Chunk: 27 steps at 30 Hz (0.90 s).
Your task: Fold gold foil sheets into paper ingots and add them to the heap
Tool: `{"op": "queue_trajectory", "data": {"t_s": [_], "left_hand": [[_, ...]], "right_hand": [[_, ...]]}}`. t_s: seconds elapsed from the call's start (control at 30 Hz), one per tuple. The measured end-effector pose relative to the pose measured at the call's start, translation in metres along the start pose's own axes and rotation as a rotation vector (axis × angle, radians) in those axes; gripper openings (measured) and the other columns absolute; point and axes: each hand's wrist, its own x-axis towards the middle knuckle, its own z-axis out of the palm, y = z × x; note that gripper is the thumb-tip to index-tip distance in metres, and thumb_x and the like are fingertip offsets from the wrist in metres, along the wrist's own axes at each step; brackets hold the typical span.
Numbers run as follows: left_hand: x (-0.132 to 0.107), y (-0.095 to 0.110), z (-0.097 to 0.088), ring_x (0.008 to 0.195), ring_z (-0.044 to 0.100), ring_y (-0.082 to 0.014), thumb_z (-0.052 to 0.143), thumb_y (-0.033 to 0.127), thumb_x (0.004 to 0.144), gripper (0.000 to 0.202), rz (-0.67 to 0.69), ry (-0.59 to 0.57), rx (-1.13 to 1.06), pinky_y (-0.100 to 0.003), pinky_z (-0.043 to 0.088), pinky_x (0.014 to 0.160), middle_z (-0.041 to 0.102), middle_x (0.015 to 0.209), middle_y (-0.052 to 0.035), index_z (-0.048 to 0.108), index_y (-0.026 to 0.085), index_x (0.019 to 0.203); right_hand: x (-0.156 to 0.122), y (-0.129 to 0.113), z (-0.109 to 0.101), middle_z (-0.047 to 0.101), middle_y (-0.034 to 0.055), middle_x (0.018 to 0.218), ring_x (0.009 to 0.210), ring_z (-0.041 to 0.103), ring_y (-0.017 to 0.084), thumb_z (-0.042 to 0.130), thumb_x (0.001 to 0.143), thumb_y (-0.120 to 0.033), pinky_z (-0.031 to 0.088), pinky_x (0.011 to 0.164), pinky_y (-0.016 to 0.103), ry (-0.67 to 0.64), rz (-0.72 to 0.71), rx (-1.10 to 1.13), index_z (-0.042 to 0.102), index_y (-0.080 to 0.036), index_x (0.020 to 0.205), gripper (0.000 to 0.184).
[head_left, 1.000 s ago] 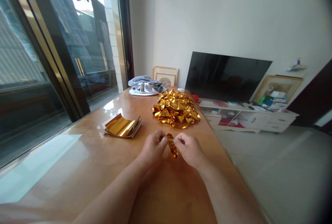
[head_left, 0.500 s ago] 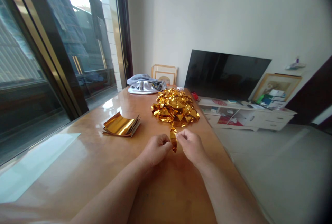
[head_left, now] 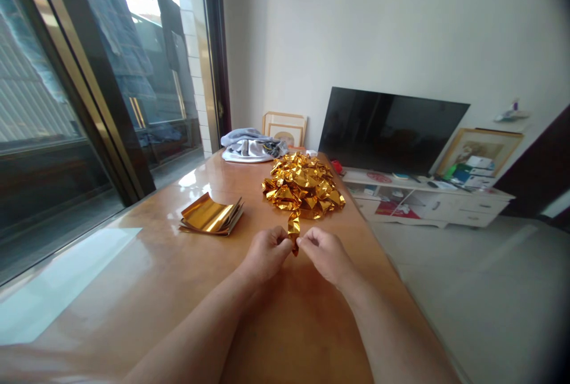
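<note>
My left hand (head_left: pixel 266 255) and my right hand (head_left: pixel 325 256) meet over the wooden table (head_left: pixel 307 324), pinching a narrow gold foil strip (head_left: pixel 293 231) between their fingertips. The strip's upper part rises towards a heaped pile of crumpled gold foil pieces (head_left: pixel 303 187), just beyond my hands. Its short lower end pokes out below my fingers, and the pinched part is hidden. To the left of my hands lies a stack of flat gold foil sheets (head_left: pixel 210 215), its top sheet curling upward.
A grey cloth bundle (head_left: pixel 252 148) and leaning picture frames (head_left: pixel 285 129) stand at the table's far end. A glass sliding door (head_left: pixel 107 75) runs along the left side. Right of the table's edge are a tiled floor, a black TV (head_left: pixel 392 132) and a white cabinet (head_left: pixel 427 206).
The gold strip has shifted in my fingers, with more of it now rising above my hands and less hanging below. My hands have come slightly closer together.
</note>
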Motion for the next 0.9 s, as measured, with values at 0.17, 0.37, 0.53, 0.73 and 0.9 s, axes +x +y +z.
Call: {"op": "queue_trajectory", "data": {"t_s": [0.17, 0.37, 0.53, 0.73, 0.9], "left_hand": [[0.0, 0.0, 0.001, 0.061, 0.054, -0.0127, 0.053, 0.025, 0.078, 0.018, 0.005, 0.005, -0.042, -0.022, 0.035, 0.056, 0.065, 0.067, 0.0003, 0.069, 0.017, 0.071], [0.0, -0.001, 0.003, 0.058, 0.051, -0.0117, 0.054, 0.023, 0.076, 0.014, -0.051, -0.012, -0.176, -0.022, 0.034, 0.054, 0.063, 0.064, 0.0005, 0.065, 0.016, 0.072], [0.002, -0.001, 0.002, 0.058, 0.05, -0.0115, 0.055, 0.025, 0.08, 0.015, -0.032, 0.025, -0.197, -0.022, 0.035, 0.056, 0.058, 0.062, 0.0016, 0.06, 0.016, 0.069], [0.001, 0.005, 0.002, 0.069, 0.053, -0.0118, 0.056, 0.022, 0.084, 0.011, 0.088, 0.088, -0.226, -0.023, 0.041, 0.065, 0.057, 0.075, 0.0015, 0.061, 0.016, 0.092], [-0.003, 0.01, 0.004, 0.077, 0.057, -0.0116, 0.062, 0.022, 0.084, 0.041, 0.159, 0.068, -0.224, -0.024, 0.046, 0.067, 0.059, 0.108, -0.0053, 0.054, 0.02, 0.124]], "right_hand": [[0.0, -0.002, 0.001, 0.057, -0.0035, 0.065, 0.063, 0.049, 0.014, 0.058, 0.081, -0.029, 0.038, 0.06, 0.025, -0.05, -0.024, -0.014, 0.057, -0.02, 0.067, 0.016], [-0.003, -0.007, -0.003, 0.05, -0.0047, 0.064, 0.062, 0.044, 0.012, 0.057, 0.082, -0.029, 0.034, 0.057, 0.024, -0.107, 0.015, 0.08, 0.053, -0.019, 0.066, 0.019], [-0.003, -0.007, -0.006, 0.048, -0.0049, 0.062, 0.058, 0.039, 0.01, 0.061, 0.079, -0.029, 0.028, 0.052, 0.023, -0.076, 0.132, 0.281, 0.054, -0.019, 0.067, 0.018], [0.005, 0.006, -0.008, 0.05, -0.0038, 0.059, 0.051, 0.038, 0.007, 0.068, 0.071, -0.025, 0.022, 0.043, 0.019, -0.029, 0.449, 0.744, 0.055, -0.017, 0.065, 0.016], [0.012, 0.011, -0.011, 0.048, -0.0051, 0.057, 0.045, 0.036, 0.006, 0.064, 0.073, -0.022, 0.023, 0.039, 0.017, -0.059, 0.614, 0.917, 0.056, -0.018, 0.072, 0.01]]}}
